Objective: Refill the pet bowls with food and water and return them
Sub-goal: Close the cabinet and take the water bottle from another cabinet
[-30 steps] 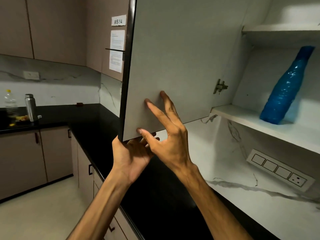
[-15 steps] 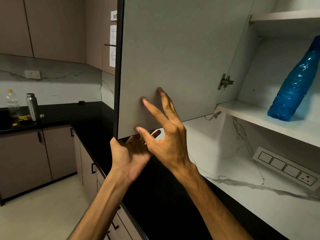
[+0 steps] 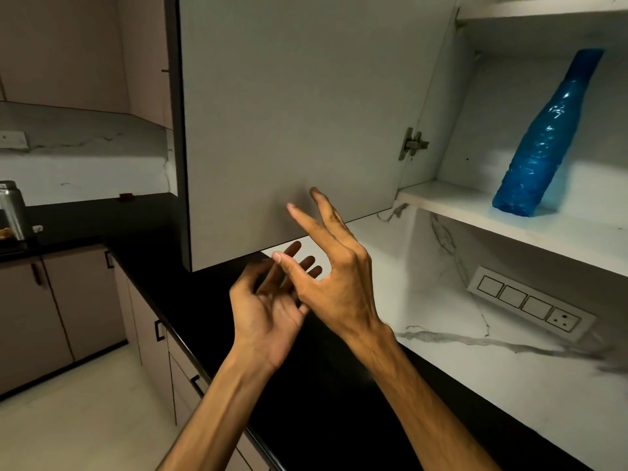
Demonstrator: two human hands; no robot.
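The wall cupboard door stands swung open to the left, its pale inner face toward me. Inside, a blue bottle stands tilted on the white lower shelf. My left hand is below the door's bottom edge, palm up with fingers spread, and holds nothing. My right hand hovers in front of the door's lower part, fingers straight and spread, just off its surface. No pet bowl is in sight.
A black countertop runs below, with drawers under it. A switch and socket strip sits on the marble backsplash. A steel flask stands on the far left counter. An upper shelf is above.
The door has swung further open. My left hand has let go of the door's bottom edge and dropped below it. My right hand has lifted slightly off the door face.
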